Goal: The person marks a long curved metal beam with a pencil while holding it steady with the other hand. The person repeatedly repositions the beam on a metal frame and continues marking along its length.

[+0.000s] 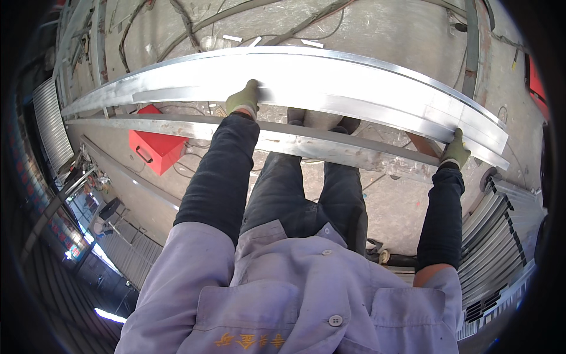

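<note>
A long, wide aluminium profile (pixel 330 82) with a bright, glaring face stretches across the view in front of me. My left hand (pixel 243 99), in a green work glove, grips its near edge left of the middle. Farther along, near the profile's right end, my right hand (pixel 456 150) wears a matching glove and is closed on the same edge, thumb on top. The undersides of both grips are hidden. Between my body and the profile runs a scuffed grey metal beam (pixel 330 146), just below my hands.
A red metal box (pixel 158 150) with a black handle stands on the floor at left. Cables (pixel 236 12) and small white strips (pixel 312 43) lie beyond the profile. Stacked metal profiles (pixel 492 236) fill the right side. Another red object (pixel 535 85) shows at the far right.
</note>
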`<state>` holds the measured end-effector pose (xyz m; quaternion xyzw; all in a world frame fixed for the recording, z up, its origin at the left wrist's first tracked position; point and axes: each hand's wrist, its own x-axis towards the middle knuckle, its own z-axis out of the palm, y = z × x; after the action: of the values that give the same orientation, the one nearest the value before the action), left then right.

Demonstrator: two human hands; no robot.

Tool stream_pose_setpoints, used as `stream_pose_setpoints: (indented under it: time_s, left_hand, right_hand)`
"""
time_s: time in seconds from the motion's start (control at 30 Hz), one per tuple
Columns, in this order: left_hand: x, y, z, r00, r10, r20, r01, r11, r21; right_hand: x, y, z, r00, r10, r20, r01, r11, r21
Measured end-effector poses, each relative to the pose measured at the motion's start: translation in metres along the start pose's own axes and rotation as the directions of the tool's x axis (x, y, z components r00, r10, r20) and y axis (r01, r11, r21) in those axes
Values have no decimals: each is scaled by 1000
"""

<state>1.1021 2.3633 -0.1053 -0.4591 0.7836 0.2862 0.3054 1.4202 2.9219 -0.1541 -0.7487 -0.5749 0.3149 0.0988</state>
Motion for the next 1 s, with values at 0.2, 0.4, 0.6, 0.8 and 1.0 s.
stream_pose_setpoints:
  time_s: [0.2,0.4,0.6,0.8,1.0]
  left_hand:
    - [-7,4,-4,999,-15,45,14,999,30]
    - [6,-3,-6,997,-22,67,24,999,-29]
    - [2,-1,2,997,-21,79,25,998,-52]
    - [8,-5,4,998,-45,50,48,996,-70]
    - [5,-4,3,998,-49,49,53,995,-86]
  right_hand:
    - [15,14,5,998,-54,-19,54,998,-11]
    - [9,9,8,999,-32,-17,32,999,-6]
    - [11,8,0,999,-2,-33,3,1000,17]
    - [-3,-8,0,997,46,61,-47,999,25]
    - [-11,-12,1,994,72,79,-78,994,78]
